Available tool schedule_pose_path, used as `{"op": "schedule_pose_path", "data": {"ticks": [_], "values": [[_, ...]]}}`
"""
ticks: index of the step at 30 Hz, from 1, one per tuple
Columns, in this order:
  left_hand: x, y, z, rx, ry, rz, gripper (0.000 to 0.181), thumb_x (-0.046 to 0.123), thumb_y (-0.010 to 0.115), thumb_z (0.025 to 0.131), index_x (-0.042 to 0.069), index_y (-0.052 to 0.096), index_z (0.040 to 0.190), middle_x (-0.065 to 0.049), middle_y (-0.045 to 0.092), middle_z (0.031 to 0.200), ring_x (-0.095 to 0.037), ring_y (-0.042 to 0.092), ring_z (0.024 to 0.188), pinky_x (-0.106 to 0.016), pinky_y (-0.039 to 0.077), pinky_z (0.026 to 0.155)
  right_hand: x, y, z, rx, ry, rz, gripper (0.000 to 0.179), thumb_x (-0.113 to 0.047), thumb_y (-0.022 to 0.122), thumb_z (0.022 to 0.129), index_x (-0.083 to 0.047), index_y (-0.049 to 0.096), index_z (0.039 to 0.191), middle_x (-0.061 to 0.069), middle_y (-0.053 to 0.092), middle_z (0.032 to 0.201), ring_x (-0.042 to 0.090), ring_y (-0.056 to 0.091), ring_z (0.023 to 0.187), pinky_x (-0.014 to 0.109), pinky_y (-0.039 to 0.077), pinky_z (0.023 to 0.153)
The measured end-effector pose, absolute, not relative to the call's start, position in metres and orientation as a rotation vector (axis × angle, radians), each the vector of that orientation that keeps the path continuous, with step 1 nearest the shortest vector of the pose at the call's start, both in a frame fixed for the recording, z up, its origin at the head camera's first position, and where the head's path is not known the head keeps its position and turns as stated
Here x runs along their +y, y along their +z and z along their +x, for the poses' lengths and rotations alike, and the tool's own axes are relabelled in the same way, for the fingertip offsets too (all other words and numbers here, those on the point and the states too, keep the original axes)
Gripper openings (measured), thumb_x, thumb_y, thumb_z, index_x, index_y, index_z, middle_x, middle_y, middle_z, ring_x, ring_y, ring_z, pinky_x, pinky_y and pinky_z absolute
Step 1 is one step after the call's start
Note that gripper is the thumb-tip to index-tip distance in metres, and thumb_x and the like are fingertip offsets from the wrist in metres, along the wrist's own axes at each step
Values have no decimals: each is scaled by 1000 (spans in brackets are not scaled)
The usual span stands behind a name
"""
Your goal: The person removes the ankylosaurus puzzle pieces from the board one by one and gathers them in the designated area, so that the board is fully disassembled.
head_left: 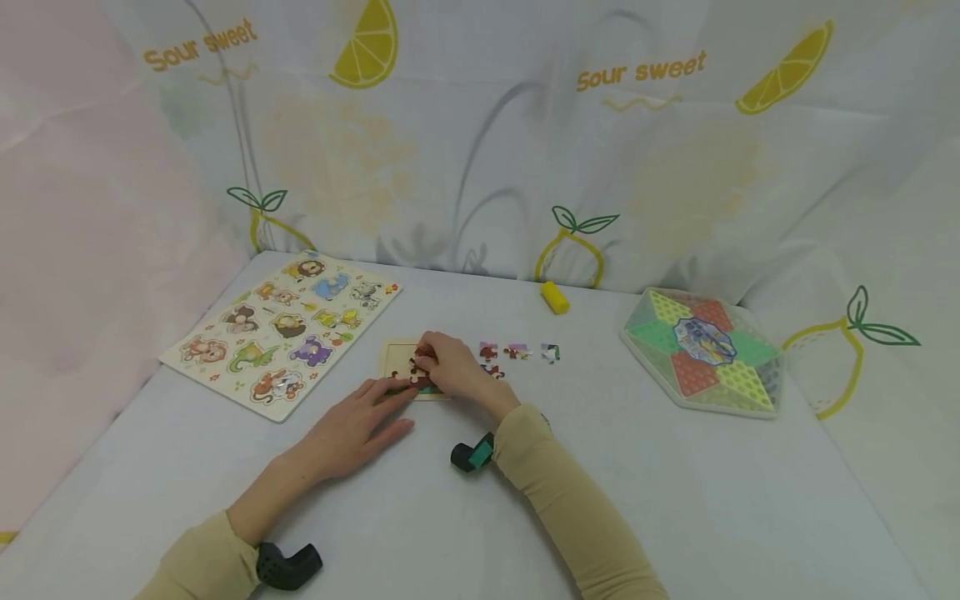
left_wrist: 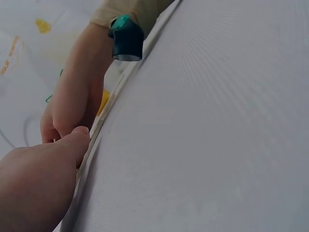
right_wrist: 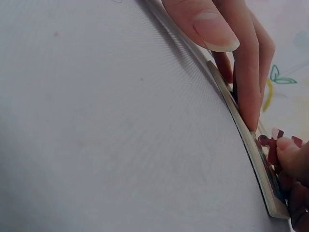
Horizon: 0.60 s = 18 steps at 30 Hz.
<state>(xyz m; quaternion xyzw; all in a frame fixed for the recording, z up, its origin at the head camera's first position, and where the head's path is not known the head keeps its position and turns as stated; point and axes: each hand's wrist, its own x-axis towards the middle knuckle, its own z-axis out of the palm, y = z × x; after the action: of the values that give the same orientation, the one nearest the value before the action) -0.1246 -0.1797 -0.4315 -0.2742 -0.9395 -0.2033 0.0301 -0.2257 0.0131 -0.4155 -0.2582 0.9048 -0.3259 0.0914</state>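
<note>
A small wooden puzzle board (head_left: 393,358) lies flat on the white cloth, with some dark red and green pieces in it. My right hand (head_left: 459,371) is over the board's right side, pinching a dark red jigsaw piece (right_wrist: 273,153) between thumb and fingers; the piece stands tilted above the board. From the left, my left hand (head_left: 348,429) reaches in with fingers extended, fingertips resting on the board's near part. In the right wrist view, the left fingers (right_wrist: 248,92) press down at the board's edge. The left wrist view hides most of the board behind the hands.
Several loose jigsaw pieces (head_left: 517,352) lie right of the board. An animal puzzle board (head_left: 281,408) is at the left, a hexagonal game box (head_left: 693,354) at the right. A yellow cylinder (head_left: 555,297) lies at the back, before a printed cloth backdrop (head_left: 480,125).
</note>
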Motion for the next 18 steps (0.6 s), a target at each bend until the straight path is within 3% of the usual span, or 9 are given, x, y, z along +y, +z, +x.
{"op": "schedule_pose_path", "data": {"ticks": [7, 18], "values": [[-179, -433, -124, -2859, -625, -848, 51, 43, 54, 102, 17, 53, 146, -4, 50, 147, -24, 50, 130, -49, 48, 104, 14, -416, -227, 2683, -996, -771, 17, -17, 60, 101, -12, 60, 118, 5, 67, 106, 15, 59, 89, 29, 50, 80], [-181, -436, -126, -2878, -611, -857, 52, 44, 54, 102, 18, 53, 147, -2, 48, 150, -23, 49, 131, -47, 47, 105, 41, -398, -229, 2694, -1330, -723, 15, -15, 65, 98, -10, 65, 112, 6, 70, 92, 13, 62, 76, 24, 49, 66]]}}
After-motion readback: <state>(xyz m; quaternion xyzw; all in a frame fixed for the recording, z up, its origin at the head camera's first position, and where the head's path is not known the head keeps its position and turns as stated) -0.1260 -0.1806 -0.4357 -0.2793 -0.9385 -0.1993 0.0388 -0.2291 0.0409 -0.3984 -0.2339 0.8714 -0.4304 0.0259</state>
